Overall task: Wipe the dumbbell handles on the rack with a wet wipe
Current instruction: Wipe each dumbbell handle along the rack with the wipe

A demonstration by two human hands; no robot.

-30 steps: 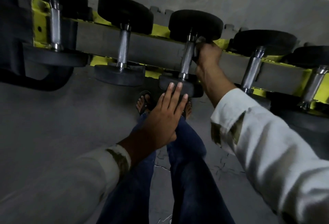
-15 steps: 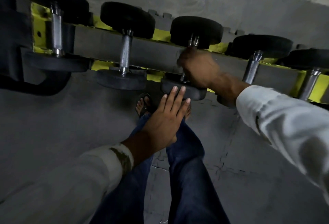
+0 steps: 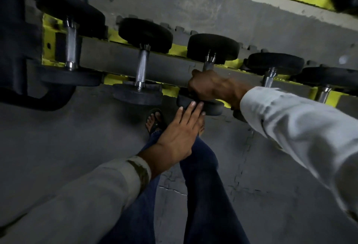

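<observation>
- Head view, the only one. The right grip (image 3: 209, 86) has its fingers curled round the handle (image 3: 209, 65) of the third dumbbell from the left. Only a short bit of knurled steel shows above the knuckles.
- The wet wipe is not seen. It is presumably under that palm, though I cannot tell.
- The left grip (image 3: 180, 135) is slack, with fingers straight. The tips touch the near weight head (image 3: 215, 109) of the same dumbbell, apparently steadying it.
- The rack (image 3: 116, 59) is a grey rail with yellow brackets, low over the floor. Five dumbbells lie across it side by side.
- Risk one: the dumbbell could roll or shift on the rail under a hard twist. Its heads are round and only fingertips brace it. A sandalled foot (image 3: 155, 119) stands on the floor near that head.
- Risk two: the handle ends by the collars could go unwiped, because the fist covers only the middle.
- Risk three: knuckles could scrape the rail, which lies close behind the handle.
- Around: the second handle (image 3: 142, 69) sits bare to the left and the fourth handle (image 3: 269, 78) to the right. Below are a grey floor mat (image 3: 67, 137) and legs in blue jeans (image 3: 199, 166).
- In the way: the right sleeve (image 3: 290, 117) crosses in front of the fourth dumbbell's near end. Neighbouring heads sit close, leaving little room for a hand between them.
</observation>
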